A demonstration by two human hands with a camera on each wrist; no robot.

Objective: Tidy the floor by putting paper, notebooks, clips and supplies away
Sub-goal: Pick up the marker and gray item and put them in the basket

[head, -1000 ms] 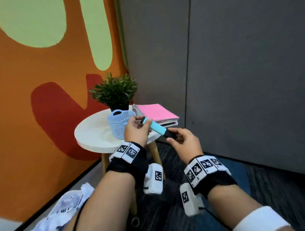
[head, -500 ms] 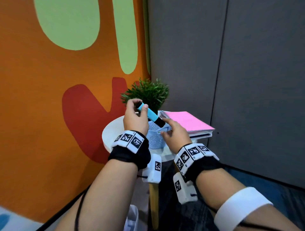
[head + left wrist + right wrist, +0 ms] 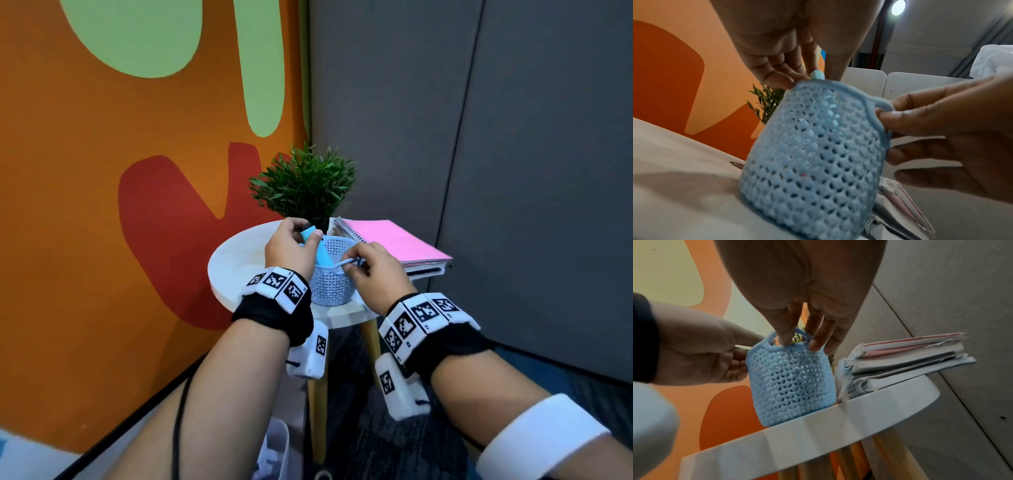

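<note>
Fingers (image 3: 317,236) of the left hand (image 3: 291,250) pinch the blue marker (image 3: 318,251), its lower end already inside the mesh basket (image 3: 330,287) on the counter (image 3: 236,260), while the right hand (image 3: 375,270) grips the basket's handle (image 3: 789,335), seemingly to steady it.

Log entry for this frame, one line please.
step: marker into basket | left hand: holds blue marker, tip inside blue mesh basket | right hand: pinches basket handle | basket on white round table
</note>
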